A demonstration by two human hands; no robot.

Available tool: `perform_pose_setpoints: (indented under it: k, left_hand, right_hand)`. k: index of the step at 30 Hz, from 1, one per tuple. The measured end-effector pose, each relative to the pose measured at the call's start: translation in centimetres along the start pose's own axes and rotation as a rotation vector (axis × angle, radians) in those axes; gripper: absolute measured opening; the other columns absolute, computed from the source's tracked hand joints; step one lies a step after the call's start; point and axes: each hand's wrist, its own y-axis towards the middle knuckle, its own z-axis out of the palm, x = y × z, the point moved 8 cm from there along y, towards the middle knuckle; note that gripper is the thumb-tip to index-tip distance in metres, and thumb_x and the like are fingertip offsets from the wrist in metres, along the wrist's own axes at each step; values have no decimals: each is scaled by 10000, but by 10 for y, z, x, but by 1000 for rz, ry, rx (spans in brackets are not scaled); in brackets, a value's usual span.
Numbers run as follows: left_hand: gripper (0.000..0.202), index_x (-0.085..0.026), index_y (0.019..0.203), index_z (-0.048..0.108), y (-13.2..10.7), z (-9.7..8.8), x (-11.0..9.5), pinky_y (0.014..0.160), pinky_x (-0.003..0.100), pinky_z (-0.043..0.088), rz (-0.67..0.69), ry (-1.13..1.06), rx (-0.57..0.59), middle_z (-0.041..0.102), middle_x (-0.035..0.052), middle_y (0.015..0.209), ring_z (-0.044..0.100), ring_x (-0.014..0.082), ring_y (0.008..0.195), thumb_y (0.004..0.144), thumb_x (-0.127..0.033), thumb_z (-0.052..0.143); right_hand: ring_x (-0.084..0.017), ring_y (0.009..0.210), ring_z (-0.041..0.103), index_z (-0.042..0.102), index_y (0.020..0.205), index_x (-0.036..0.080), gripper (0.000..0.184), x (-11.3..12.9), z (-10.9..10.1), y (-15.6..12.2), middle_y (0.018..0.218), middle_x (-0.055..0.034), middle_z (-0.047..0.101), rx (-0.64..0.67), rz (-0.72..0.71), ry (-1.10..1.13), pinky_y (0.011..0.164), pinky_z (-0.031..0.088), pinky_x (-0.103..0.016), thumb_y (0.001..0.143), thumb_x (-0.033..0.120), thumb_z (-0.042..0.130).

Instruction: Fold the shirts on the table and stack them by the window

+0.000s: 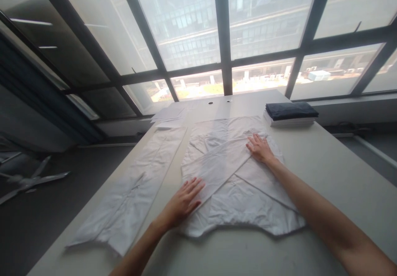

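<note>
A white shirt lies flat on the pale table in front of me, its sleeves folded across its body. My left hand rests flat on the shirt's left edge, fingers stretched out. Further away, my right hand presses flat on the shirt's right side, fingers apart. Neither hand holds anything.
A second white garment lies spread along the table's left edge. A stack of folded clothes with a dark one on top sits at the far right. Sheets of paper lie at the far left. Large windows stand behind the table.
</note>
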Motion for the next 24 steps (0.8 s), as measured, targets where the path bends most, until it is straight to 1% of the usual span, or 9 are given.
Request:
perform_pose_setpoints:
  k: [2,4,7,9,13,16,18,21,24]
  left_hand:
    - [500,-275,1553,385,18,-14,10,1231,434,285,-100,-28,-75,408,33,1597,338,207,1490,1075,-417,345]
    - [490,-238,1522,438,39,-19,21,1235,445,272,-178,-24,-128,435,53,1580,340,212,1488,1076,-406,325]
    - [498,-209,1504,467,63,-7,37,1214,528,276,-251,24,-138,434,96,1576,317,274,1498,1067,-406,333]
    - [518,-207,1513,459,71,8,45,1192,566,292,-272,50,-118,403,119,1592,301,314,1502,1059,-431,347]
    - [542,-235,1530,441,71,26,52,1185,578,290,-264,78,-101,349,120,1620,273,336,1509,1054,-479,357]
    - [534,-248,1533,436,68,26,54,1189,573,285,-255,80,-115,349,115,1621,276,329,1509,1057,-473,352]
    - [533,-248,1533,435,68,26,54,1188,573,284,-254,75,-115,350,114,1620,277,328,1509,1058,-473,348]
    - [537,-240,1533,435,68,26,54,1192,568,277,-258,68,-101,348,114,1622,269,326,1512,1061,-476,337]
    - [538,-244,1531,437,69,27,54,1194,565,275,-263,63,-104,356,109,1620,273,322,1511,1060,-481,333]
  right_hand:
    - [-308,1521,233,419,1530,198,603,-1,1,-1,1648,-157,276,1,33,18,1191,199,-569,1027,515,322]
    - [-328,1509,258,473,1498,192,584,0,0,-2,1633,-163,310,-7,53,70,1194,186,-568,1014,504,373]
    - [-318,1480,324,560,1429,192,538,-2,-7,-1,1594,-143,398,-66,83,191,1202,197,-530,989,478,440]
    - [-284,1427,415,587,1403,194,510,-10,-14,3,1525,-120,504,-111,131,237,1188,267,-460,999,447,404]
    - [-278,1296,547,587,1401,108,530,-46,-27,17,1368,-161,637,-193,310,236,1108,389,-385,1014,300,279]
    - [-312,1243,581,624,1349,85,460,-75,-29,31,1296,-198,666,-201,432,228,1066,433,-411,997,263,386]
    - [-290,1171,616,628,1316,145,374,-88,-28,39,1289,-161,655,-177,478,229,1005,493,-437,1003,309,507]
    - [-256,1061,653,680,1151,161,275,-97,-25,50,1186,-127,678,-142,496,234,929,535,-421,941,336,654]
    - [-288,992,682,741,964,127,185,-101,-27,57,967,-150,742,-136,494,248,878,524,-368,853,259,674]
